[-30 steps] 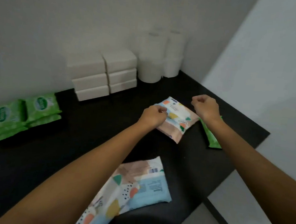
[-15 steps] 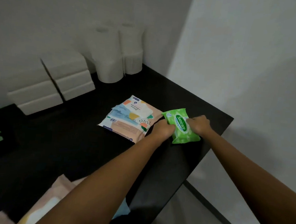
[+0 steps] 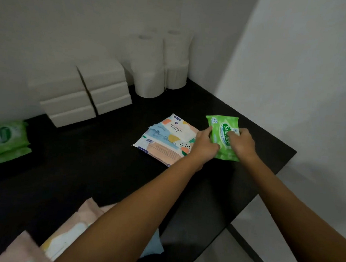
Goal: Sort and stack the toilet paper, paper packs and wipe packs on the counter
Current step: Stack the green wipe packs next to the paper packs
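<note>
Now, near edge: patterned wipe packs [image 3: 68, 236] at seven o'clock, untouched.
Hands: my left hand [image 3: 205, 144] and right hand [image 3: 243, 144] clamp one green wipe pack [image 3: 223, 137] together, two o'clock.
Carry: I'd keep it flat across the table [image 3: 96, 166].
Far target: green stack [image 3: 4, 141], nine o'clock.

We see two bare forearms, no sleeves, no watch, rings or gloves on our bare left hand [image 3: 205, 143] or bare right hand [image 3: 243, 144], fingers short-nailed as far as the blur lets us tell.
</note>
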Available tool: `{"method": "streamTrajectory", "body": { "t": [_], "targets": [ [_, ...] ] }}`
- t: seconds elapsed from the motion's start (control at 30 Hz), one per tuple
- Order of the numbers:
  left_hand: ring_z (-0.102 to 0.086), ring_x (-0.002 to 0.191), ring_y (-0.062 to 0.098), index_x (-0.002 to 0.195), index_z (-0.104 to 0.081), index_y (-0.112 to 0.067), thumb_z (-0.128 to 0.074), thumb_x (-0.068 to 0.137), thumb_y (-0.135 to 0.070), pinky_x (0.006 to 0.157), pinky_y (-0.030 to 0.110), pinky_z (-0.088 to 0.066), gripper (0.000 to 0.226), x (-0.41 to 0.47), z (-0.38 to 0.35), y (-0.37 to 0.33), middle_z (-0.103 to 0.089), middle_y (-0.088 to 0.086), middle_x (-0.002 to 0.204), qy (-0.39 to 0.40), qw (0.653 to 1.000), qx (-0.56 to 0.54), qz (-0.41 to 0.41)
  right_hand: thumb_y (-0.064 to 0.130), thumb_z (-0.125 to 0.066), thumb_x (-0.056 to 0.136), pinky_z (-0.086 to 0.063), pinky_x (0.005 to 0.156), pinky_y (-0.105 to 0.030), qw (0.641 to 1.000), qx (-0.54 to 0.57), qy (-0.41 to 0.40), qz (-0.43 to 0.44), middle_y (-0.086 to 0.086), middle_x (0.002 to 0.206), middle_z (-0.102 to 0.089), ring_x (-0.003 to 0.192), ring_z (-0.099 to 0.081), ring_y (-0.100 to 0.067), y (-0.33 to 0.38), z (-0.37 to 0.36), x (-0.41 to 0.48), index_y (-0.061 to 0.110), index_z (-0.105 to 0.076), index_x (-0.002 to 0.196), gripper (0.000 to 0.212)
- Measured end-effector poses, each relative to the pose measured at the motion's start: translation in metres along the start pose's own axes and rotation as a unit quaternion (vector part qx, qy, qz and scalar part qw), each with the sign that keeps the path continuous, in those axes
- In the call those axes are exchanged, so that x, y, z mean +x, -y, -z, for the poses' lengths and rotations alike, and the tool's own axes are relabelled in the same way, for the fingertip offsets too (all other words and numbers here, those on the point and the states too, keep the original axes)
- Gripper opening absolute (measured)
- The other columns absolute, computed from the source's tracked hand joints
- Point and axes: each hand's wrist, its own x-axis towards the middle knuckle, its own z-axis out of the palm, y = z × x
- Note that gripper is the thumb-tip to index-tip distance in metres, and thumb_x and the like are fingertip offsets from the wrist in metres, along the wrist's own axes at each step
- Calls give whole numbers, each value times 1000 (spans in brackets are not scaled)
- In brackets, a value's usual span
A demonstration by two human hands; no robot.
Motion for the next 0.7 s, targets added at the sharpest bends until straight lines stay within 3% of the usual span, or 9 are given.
{"method": "streamTrajectory", "body": {
  "t": [0.07, 0.23, 0.33, 0.53, 0.7],
  "targets": [
    [-39, 130, 21, 147, -25, -18, -49, 88, 0, 98, 26, -39, 66, -4, 22, -7, -32, 5, 144, -30, 999, 15, -24, 18, -48, 93, -36, 78, -23, 999, 32, -3, 28, -16, 127, -58, 115, -56, -29, 24, -7, -8, 2, -49, 125, 35],
    [-40, 131, 23, 146, -28, -18, -50, 87, 1, 106, 37, -41, 66, -20, 97, -4, -30, 7, 146, -103, 994, -4, -44, 18, -48, 93, -38, 68, -19, 994, 68, 44, 80, -12, 126, -58, 112, -58, -24, 84, -51, -42, 3, -48, 125, 35],
    [-47, 126, 26, 145, -31, -17, -51, 83, 1, 103, 40, -44, 67, -40, 145, 16, -39, 11, 142, -159, 986, -21, -41, 17, -48, 93, -41, 61, -13, 988, 75, 85, 101, -11, 126, -59, 112, -58, -23, 112, -89, -74, 3, -49, 125, 34],
    [-54, 117, 22, 142, -37, -18, -51, 86, -6, 92, 29, -48, 59, -111, 247, 68, -44, 7, 142, -263, 964, -47, -8, 15, -51, 90, -46, 89, -31, 970, 87, 192, 121, -12, 125, -60, 113, -59, -27, 148, -179, -160, 5, -51, 124, 35],
    [-58, 82, 16, 141, -40, -21, -52, 87, -10, 71, 25, -47, 56, -178, 317, 117, -60, 10, 122, -336, 938, -79, 43, 11, -51, 91, -45, 78, -26, 940, 85, 306, 123, -13, 123, -62, 109, -62, -27, 164, -247, -236, 6, -52, 127, 36]
  ]
}}
